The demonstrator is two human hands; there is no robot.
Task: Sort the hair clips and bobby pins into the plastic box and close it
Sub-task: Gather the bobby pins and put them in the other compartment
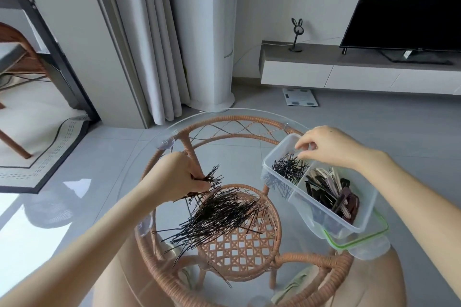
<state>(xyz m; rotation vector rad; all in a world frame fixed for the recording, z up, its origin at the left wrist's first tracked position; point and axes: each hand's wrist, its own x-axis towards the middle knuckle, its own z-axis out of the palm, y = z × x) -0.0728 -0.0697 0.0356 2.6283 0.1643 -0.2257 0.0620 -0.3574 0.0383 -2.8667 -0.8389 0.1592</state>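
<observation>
Your left grip (185, 177) is closed around a small bunch of black bobby pins (212, 174), pinched just above the far edge of the loose pile (219, 217) that lies on the glass-topped rattan bench (239, 119). Your right grip (324, 147) hangs with curled fingers over the far compartment of the plastic box (366, 212); you cannot tell whether it holds a pin. That compartment has a few bobby pins in it, and the nearer one holds the hair clips (334, 194), dark and pale mixed. The open box sits at the bench's right side on its green-edged lid (361, 242). A mark on the glass by a suction cup (166, 143) is too small to read. Beyond lie a grey tiled floor (399, 127), a pale curtain (149, 45), a bathroom scale (300, 97), a low cabinet (311, 72) with a rabbit-shaped stand (296, 32), and a dark television (409, 2) cut off at the frame's edge.
</observation>
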